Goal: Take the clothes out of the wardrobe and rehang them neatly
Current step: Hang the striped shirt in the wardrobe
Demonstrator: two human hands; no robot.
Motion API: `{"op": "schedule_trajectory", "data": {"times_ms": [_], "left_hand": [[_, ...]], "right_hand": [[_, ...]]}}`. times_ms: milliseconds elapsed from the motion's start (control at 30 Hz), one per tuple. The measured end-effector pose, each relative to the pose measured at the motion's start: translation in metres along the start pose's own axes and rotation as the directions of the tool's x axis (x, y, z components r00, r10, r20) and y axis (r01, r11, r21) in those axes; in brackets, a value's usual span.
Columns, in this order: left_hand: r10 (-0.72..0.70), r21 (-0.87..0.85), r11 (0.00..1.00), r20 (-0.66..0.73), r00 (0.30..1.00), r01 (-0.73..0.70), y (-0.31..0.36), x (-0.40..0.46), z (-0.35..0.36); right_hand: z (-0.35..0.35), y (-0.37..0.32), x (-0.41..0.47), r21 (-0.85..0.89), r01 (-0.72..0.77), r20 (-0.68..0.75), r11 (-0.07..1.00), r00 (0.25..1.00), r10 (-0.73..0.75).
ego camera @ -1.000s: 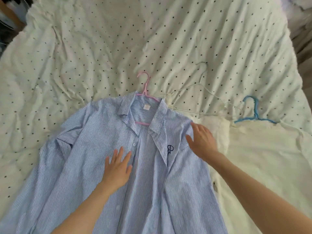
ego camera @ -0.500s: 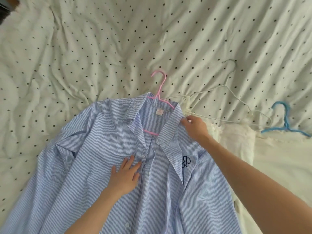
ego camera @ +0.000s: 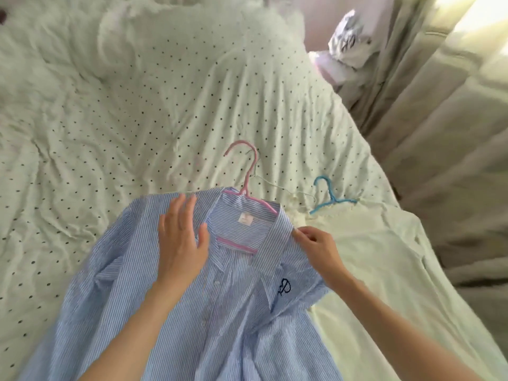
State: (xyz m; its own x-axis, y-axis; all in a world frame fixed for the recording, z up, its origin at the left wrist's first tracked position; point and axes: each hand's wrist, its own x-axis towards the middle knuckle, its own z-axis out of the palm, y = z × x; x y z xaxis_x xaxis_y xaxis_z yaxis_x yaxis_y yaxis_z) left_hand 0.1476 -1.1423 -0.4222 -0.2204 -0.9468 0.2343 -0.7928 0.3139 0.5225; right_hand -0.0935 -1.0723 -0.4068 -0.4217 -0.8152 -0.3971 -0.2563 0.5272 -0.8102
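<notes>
We see the striped shirt (ego camera: 192,312) lying flat at lower centre on the bed (ego camera: 110,133), collar toward the top of the frame, its pink hanger (ego camera: 248,174) hook pointing up. Our left hand (ego camera: 181,240) lies spread and flat beside the collar; our right hand (ego camera: 316,247) pinches the collar's right edge. Crumpled dotted sheet lies free upper left; a cream garment (ego camera: 384,270) with a blue hanger (ego camera: 330,195) is right.

A: What covers the bed (ego camera: 137,127)?
B: A crumpled cream sheet with small dark dots, and a fluffy white pillow (ego camera: 178,31) at the far end.
A: And to the right?
B: Pale curtains (ego camera: 439,111), with a blurred white bundle (ego camera: 349,42) just beyond the bed's corner.
</notes>
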Motion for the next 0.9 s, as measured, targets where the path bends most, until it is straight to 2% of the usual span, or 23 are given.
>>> {"op": "schedule_trajectory", "data": {"times_ms": [100, 200, 300, 467, 567, 767, 900], "left_hand": [[0.15, 0.011, 0.988, 0.073, 0.986, -0.151, 0.068, 0.006, -0.009], [0.336, -0.011, 0.942, 0.108, 0.936, -0.337, 0.148, -0.003, -0.013], [0.522, -0.114, 0.852, 0.118, 0.845, -0.511, 0.24, -0.026, -0.012], [0.761, -0.331, 0.629, 0.078, 0.644, -0.704, 0.41, -0.093, -0.01], [0.867, -0.479, 0.448, 0.028, 0.498, -0.755, 0.505, -0.15, -0.015], [0.922, -0.704, 0.225, -0.07, 0.381, -0.674, 0.644, -0.281, -0.034], [0.96, -0.764, 0.124, -0.069, 0.271, -0.633, 0.699, -0.357, -0.046]], "right_hand": [[-0.075, 0.008, -0.053, 0.031, 0.046, -0.146, 0.998, 0.988, -0.041], [-0.155, 0.025, -0.122, 0.03, 0.1, -0.284, 0.995, 0.955, -0.087], [-0.232, 0.051, -0.201, 0.043, 0.14, -0.449, 0.989, 0.887, -0.106], [-0.343, 0.102, -0.341, 0.09, 0.119, -0.715, 0.989, 0.699, -0.019], [-0.397, 0.128, -0.437, 0.081, 0.117, -0.822, 0.99, 0.57, 0.0], [-0.452, 0.166, -0.607, 0.036, 0.041, -0.955, 0.998, 0.297, 0.023], [-0.454, 0.178, -0.692, 0.027, -0.103, -0.979, 0.994, 0.199, 0.047]]}}
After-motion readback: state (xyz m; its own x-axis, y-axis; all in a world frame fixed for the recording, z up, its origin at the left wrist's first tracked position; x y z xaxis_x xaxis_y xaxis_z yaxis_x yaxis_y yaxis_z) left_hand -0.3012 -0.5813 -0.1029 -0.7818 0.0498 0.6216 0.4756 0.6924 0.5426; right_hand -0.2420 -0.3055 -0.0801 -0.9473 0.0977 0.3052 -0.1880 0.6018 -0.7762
